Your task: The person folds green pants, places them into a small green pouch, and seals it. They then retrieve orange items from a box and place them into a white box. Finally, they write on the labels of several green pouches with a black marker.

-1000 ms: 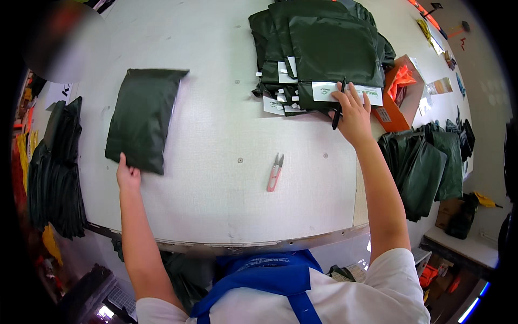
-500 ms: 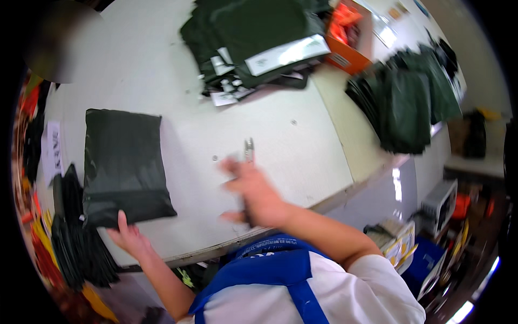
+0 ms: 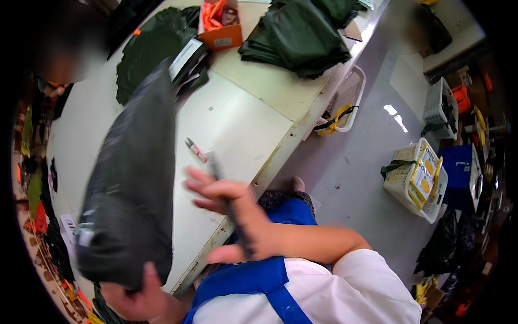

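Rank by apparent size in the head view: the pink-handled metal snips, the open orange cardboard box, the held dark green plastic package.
1. Dark green plastic package, probably enlarged by nearness
2. Orange cardboard box
3. Pink-handled metal snips

In our left grip we hold a dark green package by its lower end, tilted over the tabletop. Our right grip holds a black pen (blurred, like our fingers) beside the near edge. Snips lie between package and that edge. Farther along, an orange box stands between a dark green stack and a folded dark green pile close to the near edge.
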Tool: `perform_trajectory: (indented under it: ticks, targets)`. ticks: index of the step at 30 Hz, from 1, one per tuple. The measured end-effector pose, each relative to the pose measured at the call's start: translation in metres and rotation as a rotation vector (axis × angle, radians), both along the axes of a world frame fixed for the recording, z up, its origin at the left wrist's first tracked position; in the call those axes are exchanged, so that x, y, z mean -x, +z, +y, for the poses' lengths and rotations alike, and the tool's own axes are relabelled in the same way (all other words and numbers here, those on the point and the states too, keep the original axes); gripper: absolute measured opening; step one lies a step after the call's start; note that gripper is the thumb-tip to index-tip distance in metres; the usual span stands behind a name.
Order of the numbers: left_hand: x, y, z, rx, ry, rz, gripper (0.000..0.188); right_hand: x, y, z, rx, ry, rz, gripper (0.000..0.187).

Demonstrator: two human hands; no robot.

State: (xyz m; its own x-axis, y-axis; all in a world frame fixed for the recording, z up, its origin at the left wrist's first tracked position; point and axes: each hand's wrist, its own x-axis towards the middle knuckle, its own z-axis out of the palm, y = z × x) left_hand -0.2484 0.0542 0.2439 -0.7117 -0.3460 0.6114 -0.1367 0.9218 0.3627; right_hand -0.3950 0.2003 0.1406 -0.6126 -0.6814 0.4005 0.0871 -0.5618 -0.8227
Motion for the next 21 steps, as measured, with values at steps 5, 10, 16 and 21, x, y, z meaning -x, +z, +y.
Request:
perform_trajectory:
  ticks: [5, 10, 16, 21]
  targets:
    - [0.145, 0.024, 0.139, 0.262, -1.071, -0.225, 0.010, -0.012, -0.002, 0.184, -0.096, -0.451, -0.323, 0.093]
    - [0.229, -0.084, 0.327, 0.255, -1.073, -0.143, 0.013, 0.036, -0.034, 0.312, -0.065, -1.174, -0.644, 0.059]
    - [0.293, -0.223, 0.443, -0.023, -1.183, -0.438, 0.030, 0.126, -0.125, 0.430, -0.070, -1.318, -0.749, 0.040]
    - [0.315, -0.243, 0.432, -0.230, -0.990, -0.694, 0.043, 0.260, -0.215, 0.477, 0.139, -1.056, -0.883, 0.033]
